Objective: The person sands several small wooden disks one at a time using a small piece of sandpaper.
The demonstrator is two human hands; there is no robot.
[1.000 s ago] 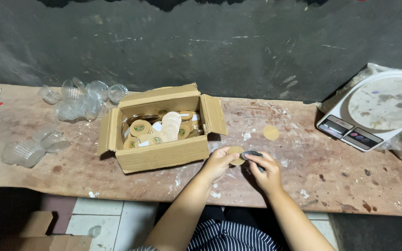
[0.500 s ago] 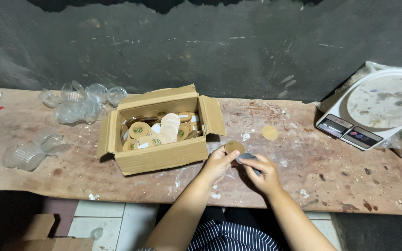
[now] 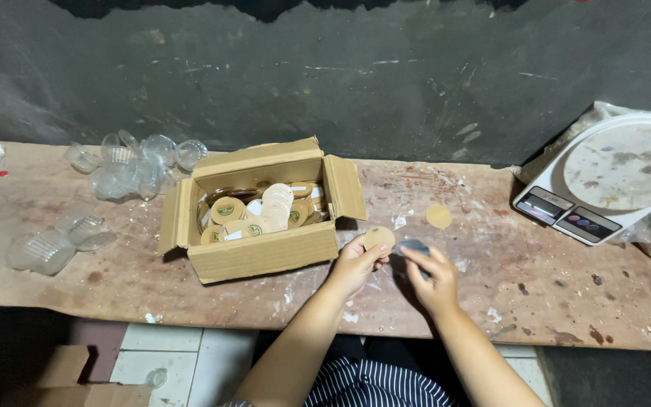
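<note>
My left hand point(image 3: 356, 264) pinches a round tan paper disc point(image 3: 379, 238) and holds it up just right of an open cardboard box point(image 3: 265, 254). Several round tan and white discs point(image 3: 265, 207), some with green marks, fill the box. My right hand point(image 3: 431, 277) is closed on a small dark grey round thing point(image 3: 414, 246) right beside the disc. Both hands hover over the worn wooden bench point(image 3: 491, 286). One more tan disc point(image 3: 438, 216) lies flat on the bench behind my right hand.
A white kitchen scale point(image 3: 604, 181) sits at the right end. Clear plastic cups and lids are heaped at the back left point(image 3: 133, 162), and more lie at the front left point(image 3: 54, 243). A dark wall runs behind the bench. Below, there is tiled floor and cardboard point(image 3: 69, 373).
My left hand has raised the tan disc a little higher and nearer the box's corner. My right hand stays beside it with the dark round thing.
</note>
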